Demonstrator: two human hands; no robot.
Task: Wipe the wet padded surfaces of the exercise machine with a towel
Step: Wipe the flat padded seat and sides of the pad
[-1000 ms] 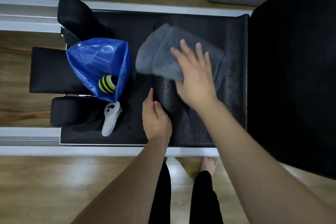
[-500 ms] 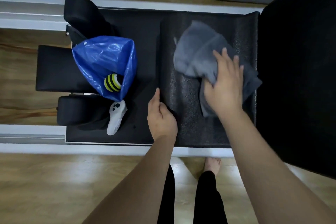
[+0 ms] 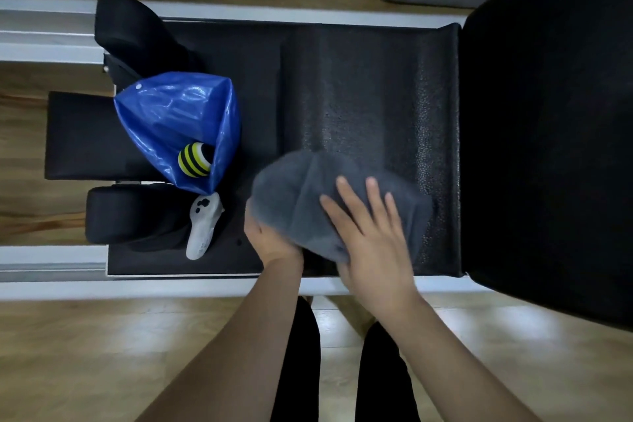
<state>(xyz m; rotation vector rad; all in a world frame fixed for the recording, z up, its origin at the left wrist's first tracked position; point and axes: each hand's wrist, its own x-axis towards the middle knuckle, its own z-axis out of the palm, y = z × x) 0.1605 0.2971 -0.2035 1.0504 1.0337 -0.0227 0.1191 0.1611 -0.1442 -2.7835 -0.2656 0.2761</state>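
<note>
A grey towel (image 3: 308, 195) is pressed onto the black pad (image 3: 370, 106) at its 7 o'clock corner by the right hand (image 3: 371, 236), fingers straight and spread flat on the cloth. The left hand (image 3: 270, 240) is partly hidden under the towel's edge; its grip cannot be told. At 9 o'clock a blue bag (image 3: 171, 120) with a striped ball (image 3: 194, 160) is seen, a white controller (image 3: 202, 226) just below

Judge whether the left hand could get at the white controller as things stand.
Probably yes. The left hand rests on the pad just right of the controller, with bare pad between; the blue bag lies beyond it, not across the path.
</note>
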